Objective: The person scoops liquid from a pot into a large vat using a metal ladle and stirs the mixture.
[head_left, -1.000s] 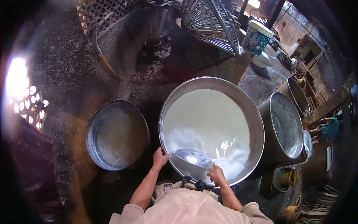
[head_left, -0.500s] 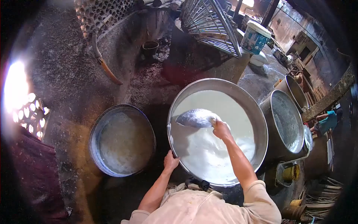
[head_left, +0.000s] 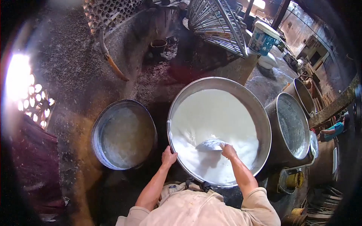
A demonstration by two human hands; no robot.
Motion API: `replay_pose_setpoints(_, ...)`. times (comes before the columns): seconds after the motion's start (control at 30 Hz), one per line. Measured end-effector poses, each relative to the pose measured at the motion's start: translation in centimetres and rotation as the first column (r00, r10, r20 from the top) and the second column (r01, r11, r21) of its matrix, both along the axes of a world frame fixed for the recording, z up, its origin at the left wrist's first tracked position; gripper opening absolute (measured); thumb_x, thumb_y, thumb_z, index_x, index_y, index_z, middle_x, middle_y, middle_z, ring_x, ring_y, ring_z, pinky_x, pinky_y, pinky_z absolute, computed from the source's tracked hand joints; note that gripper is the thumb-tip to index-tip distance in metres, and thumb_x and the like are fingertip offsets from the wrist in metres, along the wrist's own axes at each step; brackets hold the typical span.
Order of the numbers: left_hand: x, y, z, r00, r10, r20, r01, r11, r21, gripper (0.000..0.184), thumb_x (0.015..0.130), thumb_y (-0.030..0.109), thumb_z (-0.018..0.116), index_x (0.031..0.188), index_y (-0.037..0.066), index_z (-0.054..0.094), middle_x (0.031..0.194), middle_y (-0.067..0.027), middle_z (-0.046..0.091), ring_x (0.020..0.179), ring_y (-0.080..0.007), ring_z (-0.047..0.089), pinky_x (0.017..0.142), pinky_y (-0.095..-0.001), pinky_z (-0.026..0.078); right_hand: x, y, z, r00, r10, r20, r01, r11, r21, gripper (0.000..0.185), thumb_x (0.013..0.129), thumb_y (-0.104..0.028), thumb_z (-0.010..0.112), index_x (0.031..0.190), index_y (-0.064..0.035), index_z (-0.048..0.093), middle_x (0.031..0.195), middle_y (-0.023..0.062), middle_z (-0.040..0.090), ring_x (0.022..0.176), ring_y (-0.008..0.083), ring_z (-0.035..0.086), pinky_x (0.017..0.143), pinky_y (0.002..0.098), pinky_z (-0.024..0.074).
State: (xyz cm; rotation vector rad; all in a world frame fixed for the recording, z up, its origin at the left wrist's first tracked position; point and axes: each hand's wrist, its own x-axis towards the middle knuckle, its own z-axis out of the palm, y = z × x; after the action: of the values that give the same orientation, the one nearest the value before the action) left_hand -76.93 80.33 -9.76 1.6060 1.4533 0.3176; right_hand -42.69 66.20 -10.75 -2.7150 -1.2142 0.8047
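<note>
A wide metal vat [head_left: 264,124] of pale, milky liquid [head_left: 215,113] stands in front of my body. My left hand [head_left: 169,155] grips the vat's rim at its lower left side. In my right hand [head_left: 228,151] is the handle of a metal scoop [head_left: 211,145], whose bowl lies low over the liquid, its lower part hard to make out against the white foam [head_left: 196,162]. Foam covers the near part of the liquid.
A smaller round vessel [head_left: 96,150] with cloudy liquid stands at the left. Two metal drums [head_left: 279,124] are at the right, near a yellow pail [head_left: 295,179]. A white-lidded bucket [head_left: 263,39] stands farther back. Another person [head_left: 333,130] is at the far right.
From one second to half a second ago, my right hand swung the scoop forward over the vat. It has since come back nearer and lower. My left hand has stayed on the rim.
</note>
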Motion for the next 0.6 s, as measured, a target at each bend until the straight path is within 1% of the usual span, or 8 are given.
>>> replay_pose_setpoints(0.07, 0.2, -0.1, -0.3, 0.999, 0.024, 0.045, -0.026, 0.999, 0.048, 0.039, 0.070, 0.020, 0.069, 0.102, 0.003, 0.053, 0.102, -0.0222, 0.063, 0.100, -0.0418, 0.058, 0.085, -0.0464, 0.046, 0.8, -2.7, -0.3, 1.000, 0.000, 0.002, 0.000, 0.999, -0.037, 0.024, 0.072, -0.012, 0.059, 0.089, 0.0045, 0.064, 0.078, 0.0196, 0.066, 0.058, 0.0282, 0.065, 0.054, 0.0388, 0.0543)
replay_pose_setpoints(0.13, 0.2, -0.2, -1.2, 0.998, 0.029, 0.062, -0.034, 0.996, 0.078, 0.035, 0.070, 0.017, 0.069, 0.098, 0.002, 0.055, 0.092, -0.0197, 0.065, 0.091, -0.0379, 0.062, 0.077, -0.0442, 0.048, 1.6, -5.8, -0.7, 0.999, -0.002, 0.039, 0.001, 1.000, 0.010, 0.024, 0.071, -0.011, 0.058, 0.088, 0.0053, 0.064, 0.075, 0.0185, 0.066, 0.057, 0.0282, 0.065, 0.053, 0.0387, 0.0541)
replay_pose_setpoints(0.2, 0.6, -0.7, 1.1, 0.997, 0.073, 0.014, -0.073, 0.996, 0.043, 0.033, 0.070, 0.016, 0.069, 0.097, 0.003, 0.056, 0.088, -0.0181, 0.066, 0.087, -0.0364, 0.063, 0.074, -0.0425, 0.048, 2.8, -8.6, -0.7, 1.000, -0.017, 0.006, 0.017, 0.998, -0.054, 0.026, 0.070, -0.010, 0.058, 0.091, 0.0053, 0.063, 0.076, 0.0185, 0.066, 0.059, 0.0280, 0.065, 0.053, 0.0392, 0.0538)
replay_pose_setpoints(0.27, 0.5, -0.6, -0.6, 0.993, 0.076, 0.086, -0.083, 0.993, 0.083, 0.030, 0.070, 0.013, 0.068, 0.096, 0.003, 0.057, 0.086, -0.0167, 0.066, 0.086, -0.0353, 0.063, 0.073, -0.0409, 0.048, 3.5, -11.4, 1.6, 0.996, -0.081, -0.028, 0.080, 0.995, -0.059, 0.028, 0.069, -0.009, 0.057, 0.093, 0.0044, 0.063, 0.079, 0.0186, 0.067, 0.062, 0.0273, 0.066, 0.054, 0.0393, 0.0537)
replay_pose_setpoints(0.33, 0.7, -1.0, -0.3, 0.990, 0.105, 0.090, -0.112, 0.990, 0.084, 0.032, 0.070, 0.014, 0.066, 0.098, 0.003, 0.057, 0.085, -0.0168, 0.066, 0.085, -0.0349, 0.063, 0.073, -0.0406, 0.048, 4.6, -14.4, 3.5, 0.998, -0.066, -0.016, 0.065, 0.997, -0.043, 0.029, 0.069, -0.009, 0.056, 0.094, 0.0037, 0.063, 0.084, 0.0212, 0.067, 0.069, 0.0323, 0.067, 0.060, 0.0419, 0.0536)
replay_pose_setpoints(0.4, 1.1, -1.4, 1.3, 0.993, 0.114, 0.017, -0.115, 0.990, 0.081, 0.035, 0.070, 0.014, 0.065, 0.102, 0.003, 0.057, 0.086, -0.0171, 0.066, 0.085, -0.0349, 0.063, 0.074, -0.0406, 0.048, 5.8, -17.0, 5.9, 0.992, 0.083, 0.092, -0.084, 0.996, 0.004, 0.031, 0.069, -0.009, 0.056, 0.096, 0.0032, 0.064, 0.088, 0.0244, 0.066, 0.077, 0.0376, 0.065, 0.068, 0.0445, 0.0522)
replay_pose_setpoints(0.47, 1.6, -1.7, 1.8, 0.992, 0.117, -0.054, -0.112, 0.991, 0.078, 0.038, 0.071, 0.015, 0.064, 0.106, 0.003, 0.058, 0.086, -0.0173, 0.066, 0.085, -0.0349, 0.063, 0.075, -0.0406, 0.048, 6.3, -18.2, 10.4, 0.997, 0.012, 0.082, -0.013, 1.000, 0.015, 0.031, 0.069, -0.009, 0.055, 0.096, 0.0035, 0.064, 0.089, 0.0269, 0.064, 0.083, 0.0408, 0.063, 0.074, 0.0459, 0.0501)
replay_pose_setpoints(0.6, 1.6, -2.0, 0.0, 0.982, 0.179, -0.063, -0.173, 0.981, 0.087, 0.050, 0.073, 0.018, 0.060, 0.122, 0.007, 0.054, 0.102, -0.0216, 0.065, 0.098, -0.0375, 0.061, 0.084, -0.0416, 0.047, 10.2, -20.9, 14.8, 0.996, 0.007, 0.089, -0.016, 0.995, 0.102, 0.026, 0.068, -0.008, 0.061, 0.092, 0.0018, 0.065, 0.066, 0.0186, 0.063, 0.052, 0.0252, 0.063, 0.048, 0.0377, 0.0505)
